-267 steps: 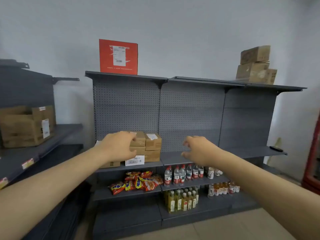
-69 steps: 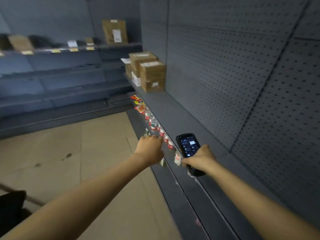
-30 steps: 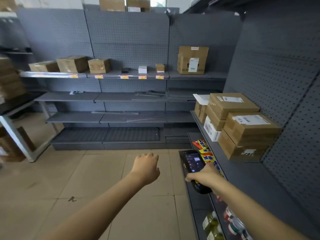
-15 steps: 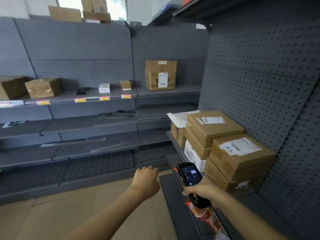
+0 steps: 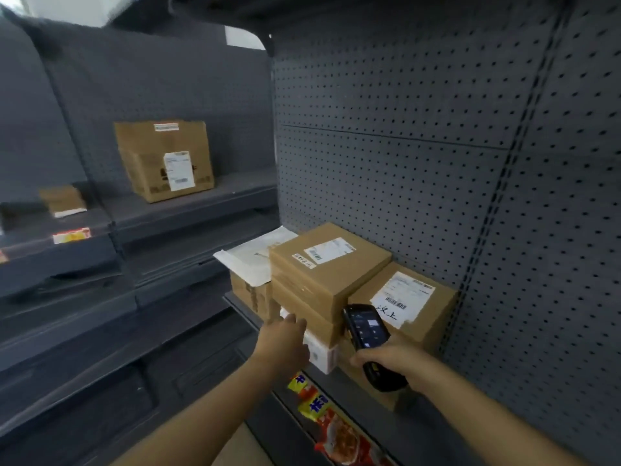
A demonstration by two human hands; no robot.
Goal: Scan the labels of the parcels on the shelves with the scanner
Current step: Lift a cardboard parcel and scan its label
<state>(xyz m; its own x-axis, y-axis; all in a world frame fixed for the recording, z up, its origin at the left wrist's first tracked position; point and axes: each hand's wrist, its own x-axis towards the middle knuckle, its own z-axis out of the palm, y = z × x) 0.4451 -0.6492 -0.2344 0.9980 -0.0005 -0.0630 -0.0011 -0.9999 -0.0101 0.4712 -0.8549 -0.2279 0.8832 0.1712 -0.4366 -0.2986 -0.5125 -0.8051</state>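
Note:
My right hand [image 5: 393,359] grips a black handheld scanner [image 5: 366,327], its lit screen facing me, just in front of a stack of brown parcels on the grey shelf [image 5: 416,428]. The nearest parcel [image 5: 410,297] carries a white label with a barcode and handwriting. A taller stack's top parcel [image 5: 327,264] has two labels on its lid. Under it lies a white box [image 5: 322,354]. My left hand [image 5: 285,341] hovers empty, fingers loosely curled, against the front of that stack. A white envelope [image 5: 252,258] lies on a further box.
Snack packets [image 5: 332,428] lie on the lower shelf below the parcels. A large labelled carton [image 5: 164,159] and a small box [image 5: 62,200] stand on the far shelving at left. Perforated grey back panels rise at right.
I have stepped closer to the parcel stack. The scanner and both hands have risen up to the front of the boxes, which now fill the middle of the view.

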